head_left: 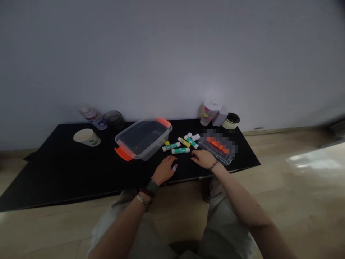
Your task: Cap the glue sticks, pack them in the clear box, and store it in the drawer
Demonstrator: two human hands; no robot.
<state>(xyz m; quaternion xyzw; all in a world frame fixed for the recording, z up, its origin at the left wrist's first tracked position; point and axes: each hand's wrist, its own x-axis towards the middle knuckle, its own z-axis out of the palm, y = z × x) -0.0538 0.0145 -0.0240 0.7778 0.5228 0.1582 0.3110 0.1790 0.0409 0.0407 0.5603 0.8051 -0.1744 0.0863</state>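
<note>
Spread over the wooden floor [291,180] against a pale wall [172,54], the black mat [67,169] is carrying everything in front of me. A paper cup [86,137], a bottle [92,117] and a dark jar [113,118] are sitting far to the left. A lidded cup [209,112] and a dark-rimmed pot [231,121] are standing at the back right.

The clear bin [144,138] with orange handles is crowding the loose sticks [180,150] from the left, and a flat tray [218,149], partly blurred, is hemming them in from the right. The nearest is lying left to right; the others are slanting up toward the wall.

My left hand [164,169] is curling around a pale-tipped stick [174,167], its tip poking out to the right, just short of the pile. My right hand [203,158] is lying flat with its fingers spread, holding nothing, beside the tray.
</note>
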